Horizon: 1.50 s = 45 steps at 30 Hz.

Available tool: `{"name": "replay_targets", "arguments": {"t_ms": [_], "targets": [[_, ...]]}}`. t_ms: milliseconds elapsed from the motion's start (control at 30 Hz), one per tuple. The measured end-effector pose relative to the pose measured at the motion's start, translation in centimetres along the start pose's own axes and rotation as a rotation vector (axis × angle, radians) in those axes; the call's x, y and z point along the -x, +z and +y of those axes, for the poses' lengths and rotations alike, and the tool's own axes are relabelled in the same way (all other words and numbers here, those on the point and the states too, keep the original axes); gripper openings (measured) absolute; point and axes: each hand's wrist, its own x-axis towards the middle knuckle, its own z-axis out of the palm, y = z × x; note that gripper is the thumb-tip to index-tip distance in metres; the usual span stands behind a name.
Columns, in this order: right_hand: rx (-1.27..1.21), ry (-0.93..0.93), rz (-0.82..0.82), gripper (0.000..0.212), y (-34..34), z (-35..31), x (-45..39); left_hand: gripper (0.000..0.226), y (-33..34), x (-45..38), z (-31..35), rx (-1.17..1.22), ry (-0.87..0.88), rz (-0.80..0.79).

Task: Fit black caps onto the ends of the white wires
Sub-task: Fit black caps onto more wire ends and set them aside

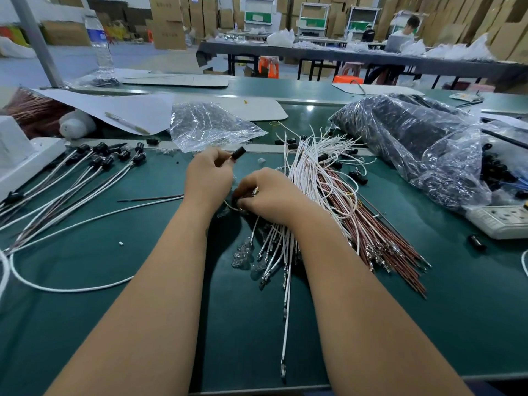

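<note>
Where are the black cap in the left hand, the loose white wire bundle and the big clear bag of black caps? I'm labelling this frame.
Small black plastic cap [239, 152]: head view, on its barrel.
Loose white wire bundle [310, 167]: head view, mid-strands.
Large clear plastic bag of black caps [405, 138]: head view, on its bulging side.

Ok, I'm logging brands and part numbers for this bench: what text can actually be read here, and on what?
No text can be read in this view.
Water bottle: blue label, print too blurred.
Cardboard boxes: faint marks, too small and blurred.
Power strip: no legible marking.
Black cap held by the left hand: no print visible.
</note>
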Motion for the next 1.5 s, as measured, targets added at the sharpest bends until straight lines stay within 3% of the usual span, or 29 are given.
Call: {"name": "replay_targets", "arguments": {"t_ms": [167,400,567,933,1167,1367,1500], "targets": [[-0.046,-0.01,0.167,0.012,0.2,0.0,0.1,0.005,-0.1,0.4,0.3,0.093,-0.01,-0.047],[-0.661,0.139,0.404,0.019,-1.2,0.5,0.1,0.012,-0.3,0.9,1.2,0.249,0.037,-0.165],[-0.989,0.21,0.547,0.012,-1.7,1.6,-0.2,0.016,-0.3,0.7,1.6,0.307,-0.004,-0.25],[-1.272,0.164,0.497,0.01,-2.2,1.1,-0.1,0.029,0.0,0.6,2.0,0.442,0.022,-0.377],[-1.265,0.098,0.459,0.014,-2.1,0.7,0.2,0.021,-0.2,0.9,2.0,0.436,0.035,-0.394],[-1.091,0.141,0.574,0.011,-1.9,0.9,0.0,0.017,0.0,0.7,1.8,0.393,0.02,-0.24],[-0.949,0.166,0.622,0.013,-1.7,1.2,-0.2,0.02,0.1,0.6,1.7,0.366,0.031,-0.231]]}}
